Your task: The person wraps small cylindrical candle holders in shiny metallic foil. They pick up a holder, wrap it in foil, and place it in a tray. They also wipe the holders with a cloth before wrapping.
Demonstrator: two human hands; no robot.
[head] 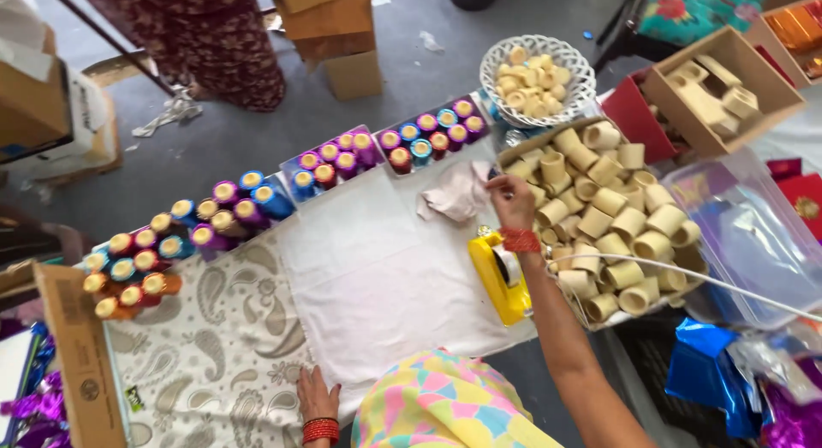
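On the desk sit one yellow tape dispenser (499, 277), one crumpled pinkish cloth (457, 194) and one white lattice bowl (537, 69) of bare cream spools. Two clear trays (336, 161) (ten wrapped spools in the right one (432, 133)) line the far edge. Two hands show, left hand (317, 397) and right hand (512, 200).

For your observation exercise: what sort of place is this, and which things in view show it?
Probably a small craft or packing workshop: rows of colourful thread spools, a tray of bare cardboard cores, and a yellow tape dispenser on the cloth-covered table.

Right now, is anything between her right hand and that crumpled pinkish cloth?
Nothing visible. The right hand is already at the cloth, fingertips on its edge, above the white sheet. The yellow tool lies nearer her, out of the way.
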